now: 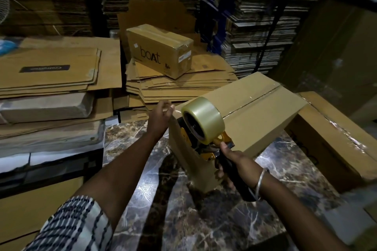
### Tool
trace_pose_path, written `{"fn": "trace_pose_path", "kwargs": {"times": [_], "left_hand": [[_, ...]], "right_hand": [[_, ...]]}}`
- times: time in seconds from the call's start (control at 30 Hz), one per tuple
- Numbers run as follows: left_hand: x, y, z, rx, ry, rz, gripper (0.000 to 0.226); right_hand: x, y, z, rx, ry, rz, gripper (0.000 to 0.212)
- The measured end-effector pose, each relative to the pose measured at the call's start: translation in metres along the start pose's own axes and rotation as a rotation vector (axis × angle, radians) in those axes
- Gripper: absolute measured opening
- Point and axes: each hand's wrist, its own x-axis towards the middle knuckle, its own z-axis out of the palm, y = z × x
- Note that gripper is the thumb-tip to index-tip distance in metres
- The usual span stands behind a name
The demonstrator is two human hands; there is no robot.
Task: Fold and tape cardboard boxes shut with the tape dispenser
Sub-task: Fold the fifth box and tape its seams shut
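A plain cardboard box (263, 116) stands on the marble floor, its top flaps folded flat with a seam along the middle. My right hand (234, 161) grips the black handle of a yellow tape dispenser (206, 128) with a big clear tape roll, pressed against the box's near end face. My left hand (161, 116) rests with spread fingers at the box's near left top corner, steadying it.
A taped "boat" box (161, 51) sits on a pile of flattened cartons (183, 85) behind. Stacks of flat cardboard (51, 71) rise on the left. Another long carton (334, 140) lies on the right. Tall cardboard stacks fill the back. Dark marble floor (193, 210) shows in front.
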Motion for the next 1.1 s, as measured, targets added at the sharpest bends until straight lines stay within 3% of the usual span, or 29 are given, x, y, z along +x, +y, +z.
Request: {"fn": "trace_pose_path", "kwargs": {"times": [0.1,0.23,0.37,0.47,0.6,0.87,1.1], "left_hand": [[-0.005,-0.001,0.0,0.193,0.039,0.221,0.033],[-0.016,-0.017,-0.009,0.347,-0.21,0.517,0.05],[-0.017,-0.023,-0.018,0.362,-0.313,0.559,0.065],[-0.002,-0.018,-0.019,0.381,-0.367,0.509,0.053],[0.034,-0.02,-0.014,0.575,-0.426,0.569,0.052],[0.075,-0.023,-0.002,0.662,-0.456,0.555,0.055],[0.07,-0.011,-0.003,0.578,-0.431,0.47,0.037]], "right_hand": [[0.002,0.0,0.0,-0.03,0.027,0.023,0.078],[0.005,0.003,0.0,-0.013,0.045,0.007,0.079],[0.013,0.004,0.0,-0.001,0.061,-0.003,0.082],[0.024,0.001,0.0,0.004,0.074,-0.008,0.091],[0.044,-0.011,-0.001,0.004,0.082,-0.021,0.1],[0.069,-0.039,-0.001,0.012,0.079,-0.019,0.079],[0.043,-0.019,-0.02,0.026,0.079,-0.005,0.073]]}}
